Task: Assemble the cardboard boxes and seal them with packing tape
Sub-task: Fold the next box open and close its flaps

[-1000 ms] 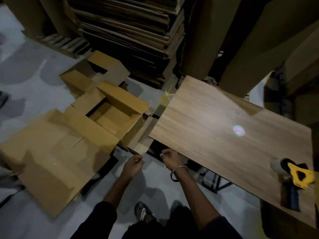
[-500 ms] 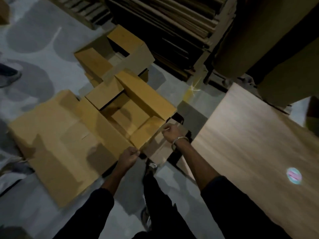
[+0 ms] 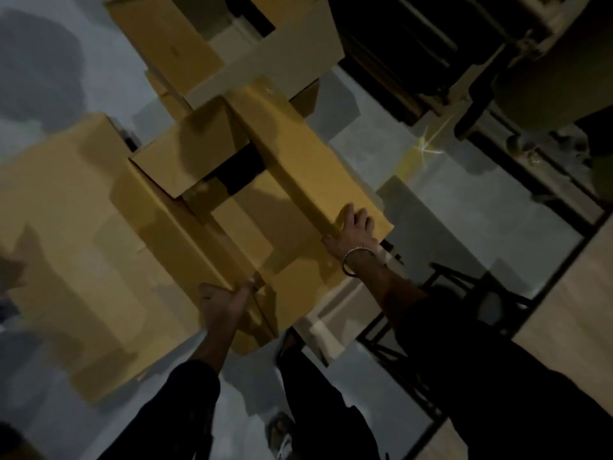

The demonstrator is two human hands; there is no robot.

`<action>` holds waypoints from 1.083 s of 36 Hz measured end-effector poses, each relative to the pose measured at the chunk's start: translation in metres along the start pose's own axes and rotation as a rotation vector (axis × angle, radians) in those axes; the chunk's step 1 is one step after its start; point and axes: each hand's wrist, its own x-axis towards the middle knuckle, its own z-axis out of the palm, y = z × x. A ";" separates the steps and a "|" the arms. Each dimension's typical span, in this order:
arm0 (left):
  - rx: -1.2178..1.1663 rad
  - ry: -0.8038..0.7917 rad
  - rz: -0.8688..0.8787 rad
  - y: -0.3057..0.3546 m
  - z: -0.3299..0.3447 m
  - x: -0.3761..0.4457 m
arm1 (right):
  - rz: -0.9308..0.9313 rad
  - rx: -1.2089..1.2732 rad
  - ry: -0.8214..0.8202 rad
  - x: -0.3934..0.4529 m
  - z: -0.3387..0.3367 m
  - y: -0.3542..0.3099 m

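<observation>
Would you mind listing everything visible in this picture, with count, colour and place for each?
open cardboard box: one, yellow-brown, centre, flaps spread, both hands on it
other cardboard boxes: at least two, yellow-brown, one flattened at left, one open at top
floor: one, grey, under the boxes
stacked cardboard: one dark pile, top right; sheet count unclear
table: one, light wood top, right edge
bracelet: one, metal, on the right wrist
left hand: grips the near corner of the box
right hand: fingers over the right flap's edge
sleeves: two, black, bottom
</observation>
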 end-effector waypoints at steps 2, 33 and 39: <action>-0.005 -0.001 -0.017 -0.014 0.013 0.029 | 0.002 0.005 -0.006 0.015 0.012 -0.001; -0.192 -0.256 0.673 0.026 -0.187 -0.291 | -0.129 0.389 0.285 -0.332 -0.178 0.088; -0.053 -0.292 0.876 0.028 -0.185 -0.396 | -0.007 0.599 0.501 -0.465 -0.186 0.162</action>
